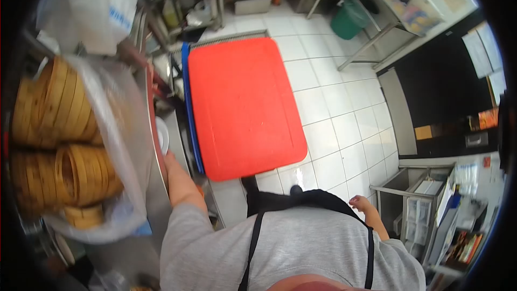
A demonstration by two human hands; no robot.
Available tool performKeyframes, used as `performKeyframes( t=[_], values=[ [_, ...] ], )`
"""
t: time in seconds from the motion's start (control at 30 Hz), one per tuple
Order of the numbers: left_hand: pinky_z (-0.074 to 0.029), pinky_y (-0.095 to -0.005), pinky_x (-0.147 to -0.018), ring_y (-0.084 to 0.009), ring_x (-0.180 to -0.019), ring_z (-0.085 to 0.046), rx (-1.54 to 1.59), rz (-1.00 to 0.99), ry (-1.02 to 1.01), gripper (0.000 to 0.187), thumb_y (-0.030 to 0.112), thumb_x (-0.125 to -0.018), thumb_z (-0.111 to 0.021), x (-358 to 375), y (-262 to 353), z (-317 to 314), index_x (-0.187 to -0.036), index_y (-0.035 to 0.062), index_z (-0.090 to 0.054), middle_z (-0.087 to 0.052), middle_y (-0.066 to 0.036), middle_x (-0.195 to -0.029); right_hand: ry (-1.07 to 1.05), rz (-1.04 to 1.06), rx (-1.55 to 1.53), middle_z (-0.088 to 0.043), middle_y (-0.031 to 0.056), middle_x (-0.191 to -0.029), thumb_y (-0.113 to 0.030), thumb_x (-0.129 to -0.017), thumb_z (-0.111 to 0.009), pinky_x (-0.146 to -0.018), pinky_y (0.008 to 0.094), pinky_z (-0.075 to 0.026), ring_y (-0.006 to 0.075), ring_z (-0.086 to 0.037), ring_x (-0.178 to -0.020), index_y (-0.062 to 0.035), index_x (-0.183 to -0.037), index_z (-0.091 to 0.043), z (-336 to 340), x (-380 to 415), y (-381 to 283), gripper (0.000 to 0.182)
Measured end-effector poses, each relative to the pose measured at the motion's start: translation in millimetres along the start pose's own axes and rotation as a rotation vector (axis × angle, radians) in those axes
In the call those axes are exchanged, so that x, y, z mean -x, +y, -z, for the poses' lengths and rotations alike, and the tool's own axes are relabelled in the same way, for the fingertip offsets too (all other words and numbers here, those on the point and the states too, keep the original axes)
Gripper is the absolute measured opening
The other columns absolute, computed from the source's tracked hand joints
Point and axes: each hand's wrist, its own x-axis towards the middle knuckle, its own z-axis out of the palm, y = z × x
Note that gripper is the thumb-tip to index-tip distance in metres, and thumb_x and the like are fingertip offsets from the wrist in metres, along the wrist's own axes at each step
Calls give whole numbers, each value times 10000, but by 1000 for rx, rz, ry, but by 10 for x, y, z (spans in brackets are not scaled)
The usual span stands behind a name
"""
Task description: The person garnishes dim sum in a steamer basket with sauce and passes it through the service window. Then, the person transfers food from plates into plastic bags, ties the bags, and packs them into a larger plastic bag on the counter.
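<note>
My left hand reaches in beside the metal shelf edge at my left, right at the rim of a white round dish. Its fingers are mostly hidden by the dish and the shelf edge, so I cannot tell whether they grip it. Only part of the dish shows. My right hand hangs at my right side over the tiled floor, fingers loosely bent and apart, nothing in it. Ahead of me lies a large red lid, with a blue edge along its left side.
Bamboo steamers in a clear plastic bag fill the shelf on the left. A green bin stands under a metal table at the back. White floor tiles run right of the red lid. Drawers stand at my right.
</note>
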Motion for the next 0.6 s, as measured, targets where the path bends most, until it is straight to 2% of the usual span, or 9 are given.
performKeyframes(
  t=[0.03, 0.1, 0.17, 0.23, 0.33, 0.43, 0.6],
  values=[
    [-403, -478, -894, -322, -1093, -443, -3, -6, 13, 384, 84, -819, -345, -35, 6, -100, -1184, -23, -402, -446, -173, -1187, 56, 130, 51, -625, 117, -790, -311, -693, -643, -614, 315, -479, 189, -611, -681, -36, -876, -609, 26, -59, -87, 332],
    [-404, -470, -891, -317, -1088, -446, -7, 5, 32, 389, 103, -819, -357, -134, -39, -282, -1184, -25, -401, -451, -172, -1177, 153, 220, 74, -626, 116, -820, -310, -706, -629, -664, 322, -480, 206, -607, -736, -37, -889, -608, 171, 156, -658, 330],
    [-405, -462, -889, -312, -1083, -449, -8, 11, 43, 394, 121, -819, -369, -217, -56, -389, -1184, -26, -399, -456, -171, -1166, 191, 337, 114, -626, 114, -856, -304, -714, -622, -712, 328, -473, 221, -602, -787, -44, -918, -603, 211, 107, -937, 331],
    [-407, -453, -887, -307, -1078, -452, -20, 14, 49, 401, 140, -819, -382, -320, -49, -459, -1184, -28, -398, -461, -170, -1156, 175, 342, 125, -625, 111, -871, -301, -723, -616, -732, 337, -467, 237, -593, -819, -50, -932, -601, 261, 222, -1318, 327],
    [-408, -441, -883, -299, -1070, -456, -67, 35, 58, 414, 167, -820, -400, -394, -92, -490, -1184, -30, -396, -469, -168, -1141, 130, 368, 62, -622, 113, -884, -303, -739, -601, -748, 344, -461, 240, -588, -836, -58, -943, -597, 233, 255, -1489, 318],
    [-410, -428, -880, -292, -1062, -460, -96, 55, 77, 430, 195, -820, -419, -407, -129, -502, -1184, -32, -394, -476, -166, -1125, 108, 310, 109, -618, 113, -901, -312, -739, -599, -754, 345, -457, 241, -583, -854, -61, -947, -590, 218, 363, -1440, 326],
    [-414, -407, -874, -279, -1049, -467, -105, 77, 124, 461, 242, -820, -450, -397, -86, -403, -1184, -36, -390, -489, -163, -1100, 93, 204, 217, -622, 111, -878, -347, -721, -601, -752, 340, -449, 256, -580, -857, -62, -920, -595, 141, 406, -732, 349]
  ],
)
